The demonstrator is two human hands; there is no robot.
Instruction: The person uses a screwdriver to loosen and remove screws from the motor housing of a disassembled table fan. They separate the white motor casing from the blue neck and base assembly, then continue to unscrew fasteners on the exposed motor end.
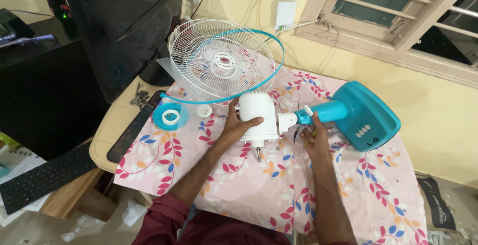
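A white fan motor housing (258, 109) lies on a pink flowered cloth (239, 175), its shaft pointing toward me. My left hand (235, 123) grips the housing's left side. My right hand (313, 138) holds a thin tool with a yellow handle just under the joint where the housing meets the teal neck (323, 111). The teal fan base (366, 115) with its row of white buttons lies to the right. A white wire fan guard (221, 60) with a teal ring leans behind the housing.
A teal disc with a white cap (170, 116) and a small white nut (203, 110) lie left of the housing. A dark monitor (124, 26) stands at the back left, a keyboard (45, 178) lower left. Wall and window frame (398, 16) close behind.
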